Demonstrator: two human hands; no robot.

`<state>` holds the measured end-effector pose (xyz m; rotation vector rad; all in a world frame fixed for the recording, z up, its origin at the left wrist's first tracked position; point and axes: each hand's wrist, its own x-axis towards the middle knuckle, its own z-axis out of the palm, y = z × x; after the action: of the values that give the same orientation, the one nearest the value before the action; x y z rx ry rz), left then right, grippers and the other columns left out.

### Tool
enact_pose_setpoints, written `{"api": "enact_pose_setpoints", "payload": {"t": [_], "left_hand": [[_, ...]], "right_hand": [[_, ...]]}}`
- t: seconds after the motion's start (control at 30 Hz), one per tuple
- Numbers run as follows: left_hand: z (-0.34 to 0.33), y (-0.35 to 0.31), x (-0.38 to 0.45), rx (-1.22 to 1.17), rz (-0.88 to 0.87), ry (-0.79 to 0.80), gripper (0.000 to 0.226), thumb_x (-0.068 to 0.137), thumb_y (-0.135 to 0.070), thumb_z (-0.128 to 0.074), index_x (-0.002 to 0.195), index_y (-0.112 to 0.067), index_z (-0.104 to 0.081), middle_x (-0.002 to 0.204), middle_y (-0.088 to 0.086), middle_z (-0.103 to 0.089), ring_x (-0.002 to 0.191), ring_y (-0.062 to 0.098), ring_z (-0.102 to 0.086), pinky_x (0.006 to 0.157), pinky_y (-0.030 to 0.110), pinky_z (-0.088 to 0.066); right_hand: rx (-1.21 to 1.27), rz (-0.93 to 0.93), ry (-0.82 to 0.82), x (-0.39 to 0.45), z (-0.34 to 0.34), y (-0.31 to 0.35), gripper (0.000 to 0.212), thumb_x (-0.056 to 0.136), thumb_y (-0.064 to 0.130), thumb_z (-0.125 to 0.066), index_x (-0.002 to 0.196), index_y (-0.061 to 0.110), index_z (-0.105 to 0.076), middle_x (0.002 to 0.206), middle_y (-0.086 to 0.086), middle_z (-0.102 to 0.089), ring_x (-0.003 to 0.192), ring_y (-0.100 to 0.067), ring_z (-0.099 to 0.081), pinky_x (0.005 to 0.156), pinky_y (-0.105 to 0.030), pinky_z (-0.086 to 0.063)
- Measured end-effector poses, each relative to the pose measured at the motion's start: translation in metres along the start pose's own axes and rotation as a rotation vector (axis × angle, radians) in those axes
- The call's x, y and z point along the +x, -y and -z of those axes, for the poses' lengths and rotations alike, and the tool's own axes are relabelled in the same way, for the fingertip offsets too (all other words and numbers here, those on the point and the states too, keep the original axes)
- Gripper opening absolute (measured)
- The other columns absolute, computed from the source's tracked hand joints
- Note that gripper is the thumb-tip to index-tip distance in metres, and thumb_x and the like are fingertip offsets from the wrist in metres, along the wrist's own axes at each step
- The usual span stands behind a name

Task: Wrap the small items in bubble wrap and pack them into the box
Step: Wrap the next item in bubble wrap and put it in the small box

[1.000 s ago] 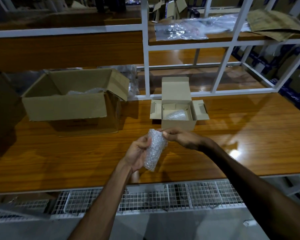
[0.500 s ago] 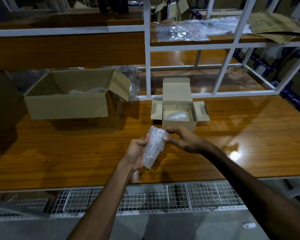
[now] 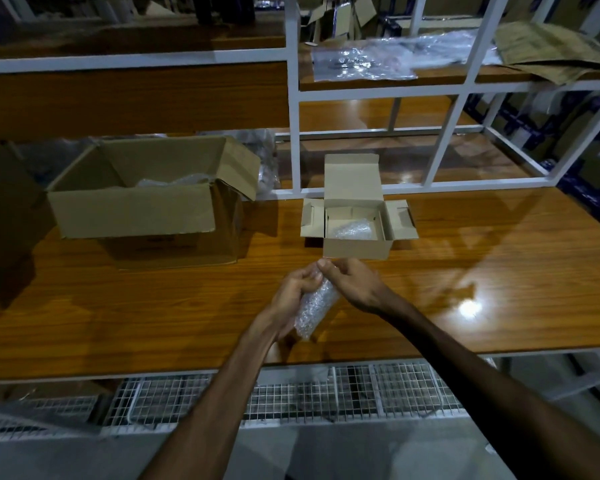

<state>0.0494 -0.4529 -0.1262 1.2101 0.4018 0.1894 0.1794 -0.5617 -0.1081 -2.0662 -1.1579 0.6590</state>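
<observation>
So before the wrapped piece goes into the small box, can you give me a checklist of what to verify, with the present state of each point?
1. Bundle held: ok. The left hand grips the bubble-wrapped bundle and the right hand pinches its top end.
2. Wrap closed: cannot tell. The top end is hidden under the fingers.
3. Small box open: ok. Lid and side flaps stand open.
4. Room in the box: ok, probably. One wrapped item lies inside, with bare floor beside it.
5. Path to the box: ok. Only bare table lies between the hands and the box.
</observation>
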Motion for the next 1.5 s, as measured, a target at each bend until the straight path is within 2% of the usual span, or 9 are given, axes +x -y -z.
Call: {"api": "enact_pose_setpoints", "payload": {"t": [0.13, 0.23, 0.33, 0.43, 0.73, 1.1, 1.23, 1.4, 1.5], "left_hand": [[-0.001, 0.008, 0.003, 0.051, -0.088, -0.270, 0.029, 0.106, -0.017, -0.054, 0.130, -0.012, -0.069, 0.126, 0.007, -0.073, 0.110, 0.022, -0.072, 0.090, 0.037, -0.062], [-0.003, 0.020, -0.003, -0.076, -0.170, -0.496, 0.020, 0.103, -0.019, -0.064, 0.114, -0.008, -0.075, 0.103, 0.002, -0.080, 0.097, 0.022, -0.076, 0.076, 0.035, -0.063], [-0.004, 0.032, -0.003, -0.004, -0.258, -0.603, 0.029, 0.096, -0.022, -0.074, 0.122, -0.007, -0.075, 0.115, 0.004, -0.078, 0.108, 0.022, -0.073, 0.086, 0.039, -0.063], [-0.011, 0.032, -0.002, 0.001, -0.297, -0.698, 0.030, 0.091, -0.019, -0.080, 0.118, -0.008, -0.077, 0.112, 0.002, -0.079, 0.106, 0.017, -0.074, 0.086, 0.036, -0.063], [-0.028, 0.031, 0.013, -0.065, -0.343, -0.774, 0.007, 0.091, -0.008, -0.077, 0.095, -0.014, -0.076, 0.089, -0.002, -0.078, 0.086, 0.007, -0.073, 0.074, 0.024, -0.059], [-0.079, 0.041, 0.052, -0.042, -0.367, -0.912, 0.023, 0.106, -0.025, -0.061, 0.092, -0.018, -0.077, 0.089, 0.001, -0.076, 0.085, 0.014, -0.069, 0.078, 0.038, -0.057], [-0.097, 0.044, 0.065, -0.061, -0.315, -0.804, 0.034, 0.100, -0.030, -0.069, 0.131, -0.015, -0.069, 0.125, 0.003, -0.073, 0.117, 0.020, -0.070, 0.098, 0.046, -0.060], [-0.112, 0.042, 0.078, -0.145, -0.281, -0.816, 0.046, 0.089, -0.020, -0.082, 0.130, -0.018, -0.063, 0.121, 0.004, -0.072, 0.107, 0.020, -0.073, 0.085, 0.039, -0.065], [-0.110, 0.040, 0.091, -0.190, -0.225, -0.821, 0.052, 0.085, -0.017, -0.086, 0.131, -0.021, -0.061, 0.122, 0.003, -0.071, 0.107, 0.020, -0.073, 0.084, 0.042, -0.065]], "right_hand": [[0.214, -0.127, -0.140, -0.001, -0.007, -0.003, 0.057, 0.101, 0.071, -0.035, 0.103, 0.028, -0.073, 0.098, 0.002, -0.075, 0.096, -0.015, -0.070, 0.102, -0.058, -0.050], [0.447, -0.181, -0.299, -0.004, -0.010, -0.010, 0.047, 0.105, 0.060, -0.042, 0.106, 0.022, -0.070, 0.099, 0.001, -0.075, 0.094, -0.016, -0.073, 0.087, -0.041, -0.060], [0.498, -0.169, -0.402, -0.010, -0.018, -0.011, 0.045, 0.108, 0.051, -0.041, 0.096, 0.016, -0.067, 0.086, 0.001, -0.071, 0.077, -0.010, -0.069, 0.063, -0.025, -0.052], [0.536, -0.201, -0.462, -0.015, -0.025, -0.010, 0.050, 0.109, 0.050, -0.039, 0.089, 0.013, -0.064, 0.078, -0.002, -0.064, 0.066, -0.012, -0.060, 0.060, -0.029, -0.046], [0.638, -0.223, -0.534, -0.019, -0.023, -0.021, 0.057, 0.109, 0.048, -0.043, 0.090, -0.002, -0.064, 0.077, -0.023, -0.062, 0.068, -0.026, -0.059, 0.061, -0.040, -0.046], [0.549, -0.117, -0.603, -0.021, 0.002, -0.039, 0.047, 0.109, 0.039, -0.046, 0.066, 0.020, -0.051, 0.054, 0.009, -0.044, 0.042, -0.001, -0.039, 0.043, -0.016, -0.031], [0.512, -0.071, -0.552, -0.017, 0.008, -0.052, 0.046, 0.106, 0.045, -0.050, 0.068, 0.021, -0.057, 0.050, 0.009, -0.048, 0.043, -0.001, -0.042, 0.045, -0.019, -0.032], [0.429, -0.076, -0.496, -0.013, 0.003, -0.075, 0.057, 0.100, 0.065, -0.046, 0.074, 0.019, -0.067, 0.070, 0.005, -0.066, 0.066, -0.007, -0.062, 0.073, -0.043, -0.053], [0.410, -0.102, -0.438, -0.014, 0.009, -0.079, 0.046, 0.104, 0.052, -0.051, 0.087, 0.016, -0.074, 0.088, 0.003, -0.073, 0.085, -0.011, -0.069, 0.084, -0.050, -0.058]]}}
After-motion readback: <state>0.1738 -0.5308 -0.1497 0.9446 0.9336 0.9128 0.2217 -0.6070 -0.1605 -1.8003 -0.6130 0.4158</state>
